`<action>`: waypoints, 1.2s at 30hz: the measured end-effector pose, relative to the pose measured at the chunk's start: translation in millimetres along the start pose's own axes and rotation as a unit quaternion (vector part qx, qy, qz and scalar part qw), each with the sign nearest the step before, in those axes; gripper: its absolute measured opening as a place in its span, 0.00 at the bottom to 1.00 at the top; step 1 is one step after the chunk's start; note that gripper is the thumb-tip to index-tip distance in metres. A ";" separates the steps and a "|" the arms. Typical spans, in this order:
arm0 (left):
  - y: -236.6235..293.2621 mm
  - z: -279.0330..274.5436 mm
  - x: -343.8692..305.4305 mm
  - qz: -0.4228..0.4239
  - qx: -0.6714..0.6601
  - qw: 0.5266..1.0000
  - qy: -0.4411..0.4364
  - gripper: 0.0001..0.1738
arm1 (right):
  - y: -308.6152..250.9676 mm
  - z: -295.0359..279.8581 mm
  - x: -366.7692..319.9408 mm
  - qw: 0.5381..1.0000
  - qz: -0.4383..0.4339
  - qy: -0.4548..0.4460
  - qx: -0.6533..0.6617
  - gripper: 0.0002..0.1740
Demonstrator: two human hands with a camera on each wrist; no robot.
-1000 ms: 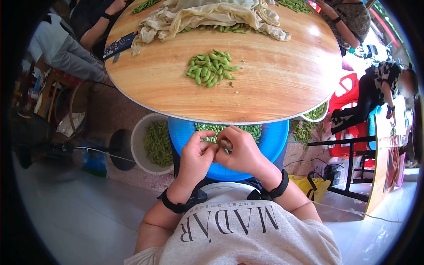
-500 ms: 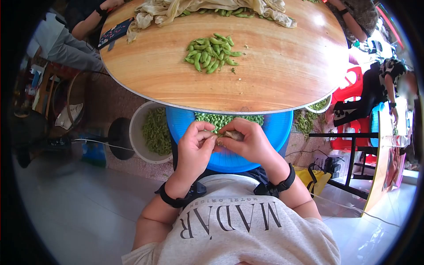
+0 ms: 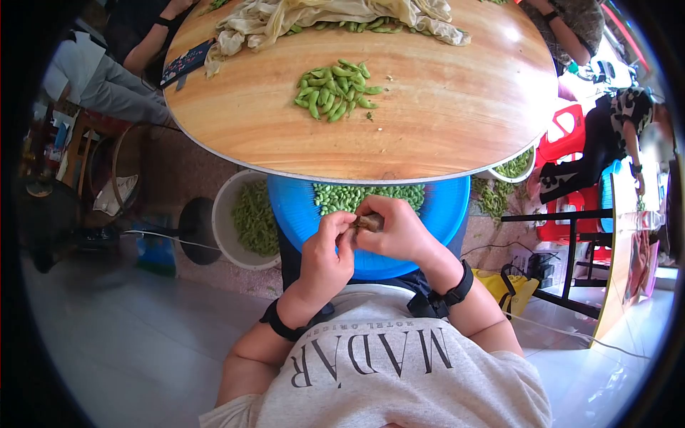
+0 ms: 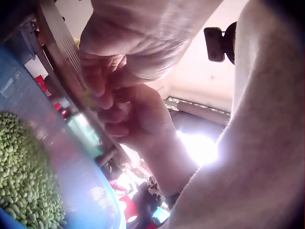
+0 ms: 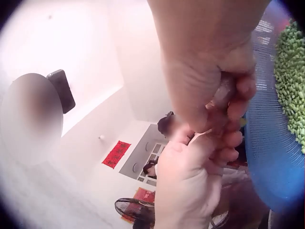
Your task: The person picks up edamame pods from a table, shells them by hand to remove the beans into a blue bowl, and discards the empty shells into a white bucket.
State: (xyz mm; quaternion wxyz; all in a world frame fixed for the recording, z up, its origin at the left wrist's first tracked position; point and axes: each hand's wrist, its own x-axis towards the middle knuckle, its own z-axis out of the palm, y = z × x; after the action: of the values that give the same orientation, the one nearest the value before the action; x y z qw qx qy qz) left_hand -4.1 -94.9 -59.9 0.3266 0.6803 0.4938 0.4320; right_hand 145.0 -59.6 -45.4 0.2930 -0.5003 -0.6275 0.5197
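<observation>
In the head view, both hands meet over a blue plastic basket (image 3: 285, 207) of shelled green soybeans (image 3: 335, 198). My right hand (image 3: 399, 232) curls its fingers round a small brownish, rounded thing (image 3: 371, 222), whose kind I cannot tell. In the right wrist view it shows as a grey-brown lump (image 5: 224, 93) inside the bent fingers. My left hand (image 3: 325, 253) pinches with thumb and fingers right against the right fingertips. A blurred bit of green pod (image 4: 88, 99) sticks out at these fingertips in the left wrist view, mostly hidden by fingers.
A round wooden table (image 3: 250, 128) stands ahead, bearing a pile of soybean pods (image 3: 332, 91) and a crumpled cloth (image 3: 271, 28) over more pods. A white bucket of pods (image 3: 225, 214) is at left. Red stools (image 3: 564, 135) and other people are around.
The fingers shift slightly while the hands stay together over the basket. The brownish thing shows longer at half a second ago and is more covered by the right fingers now.
</observation>
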 end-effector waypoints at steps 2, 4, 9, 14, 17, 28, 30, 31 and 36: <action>0.6 0.4 0.3 -0.017 -0.026 0.999 -0.005 0.13 | -0.9 0.2 0.2 1.000 -0.020 0.015 0.000 0.11; -1.4 -0.2 2.0 -0.046 -0.060 0.997 -0.001 0.13 | 2.8 2.4 0.6 0.998 -0.045 0.034 0.017 0.09; -7.6 -7.2 4.4 -0.150 -0.162 0.975 0.015 0.13 | 5.3 -8.5 3.5 0.977 0.118 -0.019 0.175 0.09; -21.3 -24.5 2.0 -0.178 -0.109 0.978 0.020 0.07 | 30.6 -2.8 -0.4 0.980 -0.125 0.094 -0.125 0.10; -39.1 -59.2 2.6 -0.147 0.024 0.985 0.086 0.07 | -14.1 -27.8 -4.1 0.993 -0.008 0.021 -0.113 0.09; -21.9 -85.4 40.6 -0.145 -0.046 0.986 0.068 0.10 | -32.1 -66.7 130.7 0.923 -0.077 0.148 -0.348 0.11; -2.7 -68.6 52.0 -0.150 -0.167 0.973 0.043 0.12 | -37.4 -74.0 121.6 0.965 -0.053 0.145 -0.213 0.10; 9.5 -60.8 60.4 -0.138 -0.169 0.975 0.037 0.14 | -45.0 -74.5 111.9 0.981 -0.050 0.140 -0.127 0.10; 19.6 -19.7 88.1 0.005 -0.085 0.992 0.088 0.14 | -53.8 -51.6 61.9 0.979 0.029 0.019 0.199 0.11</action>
State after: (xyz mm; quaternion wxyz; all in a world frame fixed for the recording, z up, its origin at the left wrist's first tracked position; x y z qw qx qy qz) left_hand -2.2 -16.3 -11.2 0.3362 0.6117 0.4789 0.5324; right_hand 153.1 18.8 10.8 0.3835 -0.4600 -0.4913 0.6324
